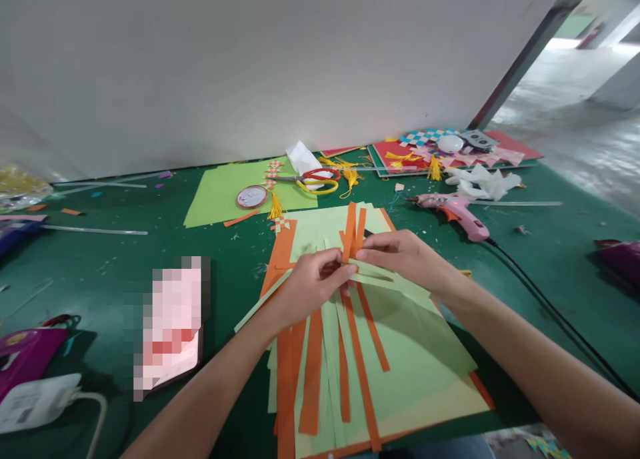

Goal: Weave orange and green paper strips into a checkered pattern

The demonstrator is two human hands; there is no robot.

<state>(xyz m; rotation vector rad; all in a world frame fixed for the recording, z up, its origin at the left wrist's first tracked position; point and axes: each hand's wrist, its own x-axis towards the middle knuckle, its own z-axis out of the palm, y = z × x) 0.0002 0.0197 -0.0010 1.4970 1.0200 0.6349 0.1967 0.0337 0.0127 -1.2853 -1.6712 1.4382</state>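
Over a stack of light green and orange paper sheets (430, 352), both hands are at a bundle of crossing paper strips. My left hand (317, 279) is closed, its thumb and fingers pinching the strips where they cross. To its right, my right hand (395, 255) pinches an orange strip (360, 229) near the same crossing. Pale green strips (375, 272) run sideways under my right hand. Several orange strips (311, 372) and green ones fan down toward the near edge. Part of the crossing is hidden behind my fingers.
A pink glue gun (457, 212) with a black cord lies at the right. Behind the stack are scissors (317, 179), a round tin (251, 197) and yellow tassels (351, 179). A blurred-out phone (173, 325) lies left, near a white plug (40, 402). A grey wall (240, 65) stands behind.
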